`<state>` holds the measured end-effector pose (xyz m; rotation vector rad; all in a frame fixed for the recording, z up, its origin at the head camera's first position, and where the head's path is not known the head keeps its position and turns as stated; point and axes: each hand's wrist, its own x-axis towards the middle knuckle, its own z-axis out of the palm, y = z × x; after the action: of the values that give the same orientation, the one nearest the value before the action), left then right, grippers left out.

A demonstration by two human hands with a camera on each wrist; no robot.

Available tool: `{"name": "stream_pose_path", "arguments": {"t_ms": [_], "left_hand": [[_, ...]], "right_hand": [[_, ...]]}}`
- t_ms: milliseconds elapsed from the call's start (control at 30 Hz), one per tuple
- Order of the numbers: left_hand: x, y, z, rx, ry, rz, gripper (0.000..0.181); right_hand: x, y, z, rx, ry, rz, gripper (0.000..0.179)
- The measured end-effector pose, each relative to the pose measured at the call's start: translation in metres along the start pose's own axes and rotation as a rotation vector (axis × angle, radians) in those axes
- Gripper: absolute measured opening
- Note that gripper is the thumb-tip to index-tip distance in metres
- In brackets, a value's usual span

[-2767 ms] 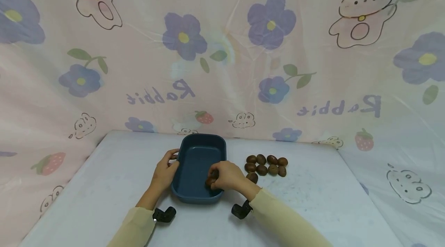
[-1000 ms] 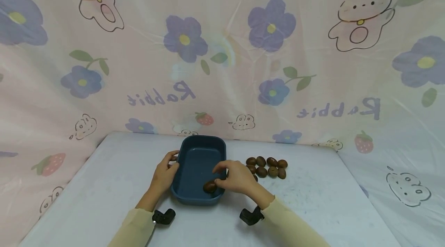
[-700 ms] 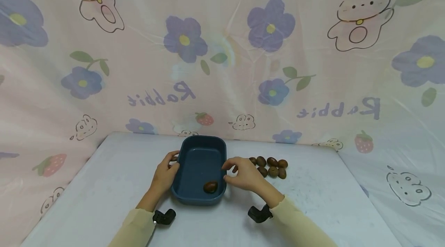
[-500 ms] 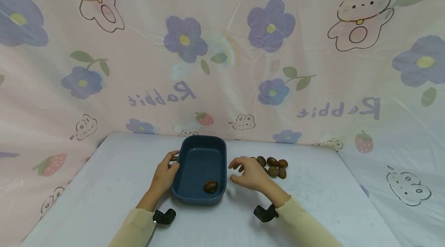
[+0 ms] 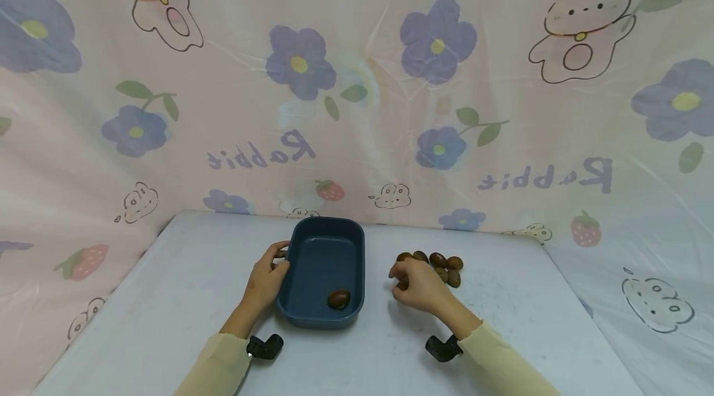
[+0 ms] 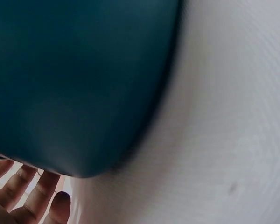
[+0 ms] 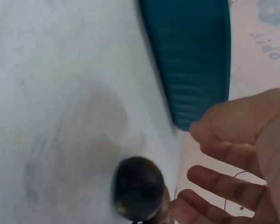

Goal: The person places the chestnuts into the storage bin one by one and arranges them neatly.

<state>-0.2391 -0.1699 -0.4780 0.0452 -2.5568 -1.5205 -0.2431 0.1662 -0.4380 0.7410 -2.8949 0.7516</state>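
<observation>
Brown nuts are lying in a cluster on the white table, between the blue tray and the table's right edge, and at least 6 of them are showing past the right hand, which is covering the cluster's near left part. That hand is reaching in with its fingers bent and parted, grasping nothing; in the right wrist view 1 dark nut is sitting just beside the fingers, and whether they are touching it is hard to tell. Another 1, the glossy nut, is lying inside the tray, near its near right corner. The tray is standing close to the table's far edge, left of the cluster. The left hand is resting against the outside of the tray's left wall, its fingers touching there without clenching. Both forearms are coming in from the table's near side in pale yellow sleeves, with black cameras sitting at the 2 wrists. Behind the far edge a pink backdrop is hanging, printed with purple flowers, rabbits and strawberries.
</observation>
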Motion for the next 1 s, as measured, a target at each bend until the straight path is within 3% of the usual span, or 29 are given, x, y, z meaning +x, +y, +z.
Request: {"name": "stream_pose_path", "arguments": {"t_ms": [400, 1000], "left_hand": [[0.001, -0.001, 0.000, 0.001, 0.002, 0.000, 0.046], [0.000, 0.001, -0.001, 0.019, -0.001, -0.007, 0.047]], "right_hand": [[-0.007, 0.014, 0.005, -0.077, 0.043, -0.003, 0.018], [-0.010, 0.026, 0.009, -0.095, 0.042, 0.018, 0.018]]}}
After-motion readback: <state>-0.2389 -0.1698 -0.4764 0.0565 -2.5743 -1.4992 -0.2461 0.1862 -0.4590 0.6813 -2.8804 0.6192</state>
